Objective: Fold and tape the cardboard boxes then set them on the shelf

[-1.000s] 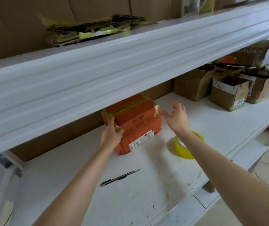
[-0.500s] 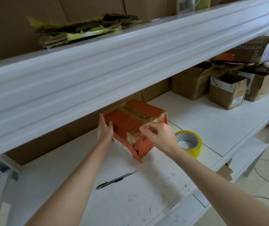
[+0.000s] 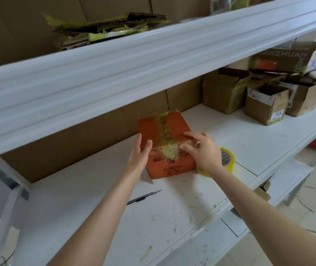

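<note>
1. Flattened cardboard [image 3: 103, 29]: a stack with yellow tape scraps, lying on the upper shelf [image 3: 134, 60], probably stock waiting to be folded.
2. Left hand [image 3: 139, 156]: its grip clamps the box's left edge, thumb on top and fingers down the side, probably to stop the box sliding.
3. Knife [image 3: 143, 197]: lies on the white worktop [image 3: 172, 227], near the box, ready for cutting tape.
4. Orange box [image 3: 164, 135]: closed and standing on the worktop below the upper shelf. A yellowish tape strip [image 3: 167, 148] runs along the top seam and down the near face.
5. Right hand [image 3: 203, 150]: the grip encloses nothing. The fingers are spread flat over the near right corner and the thumb is on the tape, apparently smoothing it down.
6. Tape roll [image 3: 228, 160]: lies flat just right of the box, partly behind the wrist.
7. Brown boxes [image 3: 266, 104]: clustered far right on the worktop, several with flaps open and apparently not yet taped.
</note>
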A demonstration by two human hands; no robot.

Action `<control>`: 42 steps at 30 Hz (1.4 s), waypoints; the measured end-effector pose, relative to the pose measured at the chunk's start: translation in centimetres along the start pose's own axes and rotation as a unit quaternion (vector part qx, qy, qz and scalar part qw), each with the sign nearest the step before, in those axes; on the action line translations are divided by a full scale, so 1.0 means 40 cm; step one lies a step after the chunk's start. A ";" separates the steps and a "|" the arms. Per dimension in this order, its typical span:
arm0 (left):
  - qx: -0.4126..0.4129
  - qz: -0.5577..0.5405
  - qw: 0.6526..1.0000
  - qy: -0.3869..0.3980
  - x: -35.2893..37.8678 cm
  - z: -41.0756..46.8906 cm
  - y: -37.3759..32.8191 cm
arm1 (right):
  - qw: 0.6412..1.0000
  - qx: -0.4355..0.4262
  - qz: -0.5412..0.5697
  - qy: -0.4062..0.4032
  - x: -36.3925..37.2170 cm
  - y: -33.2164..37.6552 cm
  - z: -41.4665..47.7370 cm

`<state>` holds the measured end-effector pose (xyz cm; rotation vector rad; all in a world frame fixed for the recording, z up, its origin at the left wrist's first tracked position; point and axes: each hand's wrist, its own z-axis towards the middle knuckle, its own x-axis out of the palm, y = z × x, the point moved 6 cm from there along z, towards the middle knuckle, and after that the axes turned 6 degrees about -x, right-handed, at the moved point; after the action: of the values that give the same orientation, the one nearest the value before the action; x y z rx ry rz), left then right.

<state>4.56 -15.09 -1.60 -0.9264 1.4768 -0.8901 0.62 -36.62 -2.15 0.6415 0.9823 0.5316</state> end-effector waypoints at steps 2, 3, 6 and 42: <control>0.010 -0.011 1.000 0.011 -0.003 -0.007 0.004 | 0.999 -0.009 -0.034 -0.025 -0.018 0.011 -0.039; 0.015 -0.014 1.000 0.015 0.000 -0.013 0.004 | 0.998 -0.011 -0.048 -0.034 -0.024 0.015 -0.058; 0.028 -0.015 0.999 0.016 0.007 -0.030 0.005 | 0.996 -0.013 -0.066 -0.059 -0.036 0.015 -0.096; 0.304 0.307 0.897 -0.089 0.043 -0.103 -0.154 | 0.999 0.031 0.013 -0.029 -0.231 -0.071 -0.057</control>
<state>0.77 -19.01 3.69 -0.0524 1.1145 -0.6935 -5.26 -44.22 0.33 0.7226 0.9394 0.5037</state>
